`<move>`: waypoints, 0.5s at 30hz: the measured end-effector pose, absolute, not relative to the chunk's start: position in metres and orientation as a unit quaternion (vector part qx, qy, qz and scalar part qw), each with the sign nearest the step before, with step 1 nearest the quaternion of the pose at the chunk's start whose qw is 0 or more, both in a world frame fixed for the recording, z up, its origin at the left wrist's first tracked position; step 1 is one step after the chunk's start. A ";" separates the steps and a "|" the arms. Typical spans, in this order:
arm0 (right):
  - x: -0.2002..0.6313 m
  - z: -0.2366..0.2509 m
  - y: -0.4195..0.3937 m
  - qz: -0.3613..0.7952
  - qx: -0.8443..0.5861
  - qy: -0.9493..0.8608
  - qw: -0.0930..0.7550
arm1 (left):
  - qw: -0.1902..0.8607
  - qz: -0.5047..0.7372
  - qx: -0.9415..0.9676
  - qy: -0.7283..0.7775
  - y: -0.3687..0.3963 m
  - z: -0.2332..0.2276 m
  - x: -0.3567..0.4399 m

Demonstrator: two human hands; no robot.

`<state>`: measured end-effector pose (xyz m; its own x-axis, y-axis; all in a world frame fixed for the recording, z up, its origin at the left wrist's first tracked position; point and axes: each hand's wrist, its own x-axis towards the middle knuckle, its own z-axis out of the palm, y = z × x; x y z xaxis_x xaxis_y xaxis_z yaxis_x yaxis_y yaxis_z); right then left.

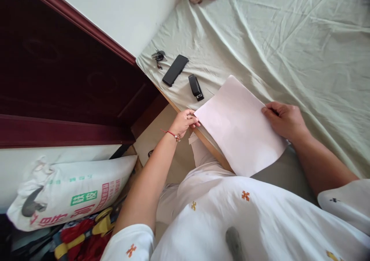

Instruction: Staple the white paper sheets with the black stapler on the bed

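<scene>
The sheet of paper (239, 126) lies at the edge of the bed (289, 41), partly over your lap. Your left hand (185, 122) pinches its left corner — your right hand (285, 120) pinches the right edge. Just beyond the paper lie a black stapler (195, 86), a phone (175, 69) and keys (158, 56).

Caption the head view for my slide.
Both hands, left hand and right hand, grip a paper sheet beside a stapler.
</scene>
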<state>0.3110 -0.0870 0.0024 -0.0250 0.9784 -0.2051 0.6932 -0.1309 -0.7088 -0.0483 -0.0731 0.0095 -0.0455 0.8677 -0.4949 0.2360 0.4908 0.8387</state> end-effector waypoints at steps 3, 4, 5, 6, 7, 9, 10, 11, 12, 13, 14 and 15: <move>0.311 0.000 -0.086 0.330 -0.679 -0.624 0.201 | 0.526 0.335 0.371 0.688 -0.077 0.007 -0.042; 0.311 -0.001 -0.086 0.329 -0.682 -0.621 0.203 | 0.521 0.342 0.360 0.694 -0.076 0.007 -0.039; 0.311 -0.001 -0.085 0.331 -0.684 -0.616 0.207 | 0.516 0.348 0.351 0.699 -0.076 0.008 -0.037; 0.311 -0.002 -0.085 0.335 -0.686 -0.610 0.211 | 0.510 0.354 0.344 0.704 -0.074 0.009 -0.035; 0.311 -0.003 -0.085 0.338 -0.688 -0.605 0.216 | 0.501 0.363 0.340 0.709 -0.072 0.010 -0.033; 0.312 -0.004 -0.085 0.341 -0.689 -0.597 0.229 | 0.470 0.384 0.339 0.720 -0.067 0.011 -0.030; 0.312 -0.004 -0.085 0.344 -0.690 -0.592 0.236 | 0.448 0.394 0.343 0.725 -0.064 0.011 -0.029; 0.313 -0.004 -0.085 0.348 -0.690 -0.586 0.242 | 0.425 0.405 0.351 0.730 -0.060 0.012 -0.028; 0.313 -0.004 -0.085 0.354 -0.691 -0.579 0.247 | 0.401 0.415 0.360 0.733 -0.055 0.012 -0.028; 0.314 -0.004 -0.085 0.361 -0.692 -0.572 0.252 | 0.375 0.422 0.371 0.737 -0.049 0.013 -0.027; 0.314 -0.004 -0.085 0.369 -0.692 -0.565 0.256 | 0.349 0.427 0.382 0.741 -0.042 0.014 -0.027; 0.315 -0.005 -0.086 0.379 -0.691 -0.558 0.260 | 0.325 0.427 0.394 0.747 -0.034 0.016 -0.027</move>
<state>0.3149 -0.0855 -0.0052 0.0916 0.9680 -0.2335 0.5741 -0.2429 -0.7819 -0.0267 -0.0344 0.0155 -0.4796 0.8648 -0.1485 0.3103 0.3255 0.8932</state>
